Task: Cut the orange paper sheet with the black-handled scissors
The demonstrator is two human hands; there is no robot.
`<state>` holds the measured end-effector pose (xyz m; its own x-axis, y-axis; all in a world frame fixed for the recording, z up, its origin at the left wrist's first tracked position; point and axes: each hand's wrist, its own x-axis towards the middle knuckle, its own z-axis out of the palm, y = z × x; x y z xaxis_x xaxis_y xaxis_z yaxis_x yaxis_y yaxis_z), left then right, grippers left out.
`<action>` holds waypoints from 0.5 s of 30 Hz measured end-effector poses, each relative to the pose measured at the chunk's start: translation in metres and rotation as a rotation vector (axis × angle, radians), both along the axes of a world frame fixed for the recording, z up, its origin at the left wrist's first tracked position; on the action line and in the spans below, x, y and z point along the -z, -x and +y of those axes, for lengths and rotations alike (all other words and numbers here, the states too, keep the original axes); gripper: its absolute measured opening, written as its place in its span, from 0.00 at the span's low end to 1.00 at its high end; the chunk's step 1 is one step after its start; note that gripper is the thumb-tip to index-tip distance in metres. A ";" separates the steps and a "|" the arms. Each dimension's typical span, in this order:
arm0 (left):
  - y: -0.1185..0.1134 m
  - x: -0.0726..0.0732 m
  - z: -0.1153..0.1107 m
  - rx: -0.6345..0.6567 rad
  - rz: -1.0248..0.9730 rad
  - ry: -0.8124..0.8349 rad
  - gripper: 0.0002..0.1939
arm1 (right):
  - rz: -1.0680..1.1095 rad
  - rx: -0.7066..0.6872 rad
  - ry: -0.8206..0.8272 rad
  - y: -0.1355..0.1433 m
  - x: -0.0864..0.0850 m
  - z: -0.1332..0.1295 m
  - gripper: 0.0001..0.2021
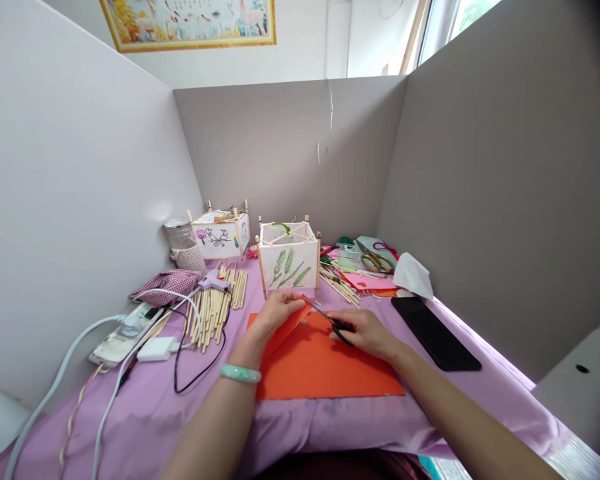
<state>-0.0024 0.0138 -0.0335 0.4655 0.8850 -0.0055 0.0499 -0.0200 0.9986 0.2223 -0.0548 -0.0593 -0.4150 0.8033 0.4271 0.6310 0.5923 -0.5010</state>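
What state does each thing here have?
Left hand: pinching raised orange paper piece
Right hand: holding black-handled metal scissors
Scissors: blades at the paper, opening unclear
Orange rectangular paper sheet: flat
Black rectangular phone: lying flat
Lilac plastic glue gun: lying on wooden sticks
White stick-framed box: upright

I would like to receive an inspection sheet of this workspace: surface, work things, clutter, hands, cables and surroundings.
Surface: purple tablecloth, creased along its near edge.
Work things: orange-red sheet lying flat; raised orange-red piece above it, possibly separate; black-handled scissors at its edge.
Clutter: stick-framed boxes at the back; wooden sticks and lilac glue gun at left; black smartphone at right.
Hands: left hand grips the raised piece; right hand holds the scissors.
Cables: white cable and power strip at left; black cable looping beside the sticks.
Surroundings: grey partitions on three sides; framed picture beyond.
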 end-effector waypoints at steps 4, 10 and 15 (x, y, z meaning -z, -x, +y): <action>0.000 0.002 0.002 -0.007 0.027 -0.013 0.13 | -0.015 0.001 -0.003 -0.001 0.001 0.001 0.18; 0.000 0.002 0.001 -0.027 0.059 -0.008 0.13 | -0.042 0.017 -0.037 -0.002 0.002 0.001 0.18; -0.001 -0.003 -0.003 -0.044 0.041 0.022 0.11 | -0.062 0.042 -0.058 -0.003 0.001 0.001 0.17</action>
